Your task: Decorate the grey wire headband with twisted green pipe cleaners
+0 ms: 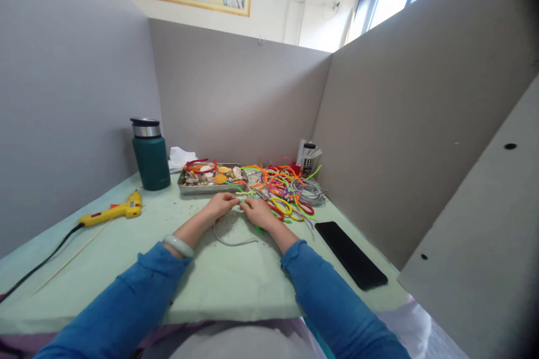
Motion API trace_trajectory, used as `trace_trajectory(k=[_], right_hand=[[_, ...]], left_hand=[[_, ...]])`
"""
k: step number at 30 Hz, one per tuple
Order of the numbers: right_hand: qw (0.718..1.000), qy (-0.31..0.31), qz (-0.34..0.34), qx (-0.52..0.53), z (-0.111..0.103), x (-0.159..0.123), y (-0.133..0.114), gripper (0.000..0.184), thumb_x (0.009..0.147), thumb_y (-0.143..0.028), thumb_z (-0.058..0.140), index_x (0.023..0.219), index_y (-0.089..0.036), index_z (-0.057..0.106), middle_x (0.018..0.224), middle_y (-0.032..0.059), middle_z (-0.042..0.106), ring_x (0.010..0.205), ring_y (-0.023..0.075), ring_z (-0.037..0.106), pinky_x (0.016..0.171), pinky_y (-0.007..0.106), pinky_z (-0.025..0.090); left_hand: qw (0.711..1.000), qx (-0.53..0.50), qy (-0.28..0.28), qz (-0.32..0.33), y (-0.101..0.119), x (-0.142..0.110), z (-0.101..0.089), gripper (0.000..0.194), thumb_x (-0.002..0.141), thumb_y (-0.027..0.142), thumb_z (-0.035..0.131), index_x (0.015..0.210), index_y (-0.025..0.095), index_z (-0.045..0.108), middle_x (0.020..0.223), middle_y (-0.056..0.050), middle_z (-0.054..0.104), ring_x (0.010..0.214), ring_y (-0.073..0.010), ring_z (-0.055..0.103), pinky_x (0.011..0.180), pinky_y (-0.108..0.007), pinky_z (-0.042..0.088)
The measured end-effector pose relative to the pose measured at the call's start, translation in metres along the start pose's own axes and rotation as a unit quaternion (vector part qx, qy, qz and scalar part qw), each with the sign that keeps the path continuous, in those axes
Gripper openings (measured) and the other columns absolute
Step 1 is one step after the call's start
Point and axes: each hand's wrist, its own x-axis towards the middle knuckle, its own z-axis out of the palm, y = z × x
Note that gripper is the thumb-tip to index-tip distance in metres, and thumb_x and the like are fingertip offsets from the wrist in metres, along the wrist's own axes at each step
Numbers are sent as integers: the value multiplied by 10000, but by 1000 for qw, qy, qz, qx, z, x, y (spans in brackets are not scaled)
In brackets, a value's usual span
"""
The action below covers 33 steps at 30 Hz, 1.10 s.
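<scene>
My left hand [222,204] and my right hand [257,210] rest close together on the pale green table cover [126,252], fingers pinched on a thin green pipe cleaner [259,230] that runs between them. A grey wire [231,241] loops on the cover just below my hands. Right behind them lies a heap of coloured pipe cleaners [282,188]. A metal tray [210,179] with shells and small coloured bits stands behind my left hand. Both arms wear blue sleeves, and a pale bangle circles my left wrist.
A yellow glue gun [113,211] with a black cord lies at the left, with a thin wooden stick near it. A dark green flask [150,154] stands at the back left. A black phone [350,254] lies at the right. Grey partition walls enclose the desk.
</scene>
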Motion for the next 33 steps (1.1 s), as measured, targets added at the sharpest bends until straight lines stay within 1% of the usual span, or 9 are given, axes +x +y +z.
trace_trajectory(k=[3, 7, 16, 18, 22, 26, 29, 33], right_hand=[[1000, 1, 1, -1, 0, 0, 0, 313, 896, -355, 411, 834, -161, 648, 793, 55, 656, 713, 148, 539, 577, 225, 294], [1000, 0, 3, -6, 0, 0, -1, 304, 895, -347, 416, 834, -159, 647, 796, 54, 655, 716, 147, 541, 577, 224, 294], [1000, -4, 7, -9, -2, -1, -3, 307, 893, -340, 409, 829, -162, 650, 790, 56, 655, 716, 154, 541, 580, 228, 302], [1000, -2, 4, -7, -2, -1, -3, 305, 893, -341, 412, 829, -159, 648, 783, 55, 654, 706, 150, 537, 576, 228, 297], [1000, -3, 2, -4, -1, -1, -1, 313, 897, -353, 410, 840, -157, 648, 777, 53, 656, 693, 143, 535, 573, 223, 296], [1000, -1, -4, -5, 0, 0, 0, 325, 899, -360, 403, 835, -155, 646, 775, 55, 655, 689, 143, 535, 565, 224, 289], [1000, 0, -3, -10, 1, 0, 0, 319, 896, -360, 410, 827, -156, 646, 781, 55, 653, 697, 144, 539, 561, 226, 283], [1000, 0, -2, -13, 1, 0, 0, 312, 895, -355, 414, 819, -158, 644, 754, 47, 646, 686, 141, 538, 555, 223, 281]], left_hand=[[1000, 1, 4, -2, -1, 1, 0, 292, 735, 430, 608, 766, 142, 569, 465, 78, 353, 341, -45, 286, 356, -194, 199], [1000, 9, 14, -1, 3, -1, 0, 329, 735, 435, 622, 864, 134, 595, 458, 86, 349, 345, -45, 292, 362, -191, 203], [1000, 28, 14, -1, 2, -1, 0, 337, 767, 403, 582, 951, 120, 584, 459, 84, 361, 318, -48, 291, 347, -195, 204], [1000, 25, 9, 3, 1, -1, 0, 328, 765, 407, 581, 925, 121, 589, 459, 81, 360, 327, -50, 299, 351, -192, 210], [1000, 21, -6, 15, -1, 0, 1, 319, 754, 445, 573, 813, 132, 590, 466, 74, 363, 338, -49, 296, 353, -194, 210], [999, 36, -7, 25, -2, 0, 1, 329, 745, 470, 563, 735, 141, 569, 464, 72, 360, 335, -50, 293, 352, -199, 206], [998, 48, -8, 28, -1, -1, 0, 342, 743, 482, 561, 700, 143, 562, 453, 75, 350, 334, -51, 292, 352, -204, 208], [998, 62, -5, 27, 1, -2, 0, 346, 741, 481, 565, 703, 138, 580, 430, 78, 348, 328, -54, 298, 352, -207, 201]])
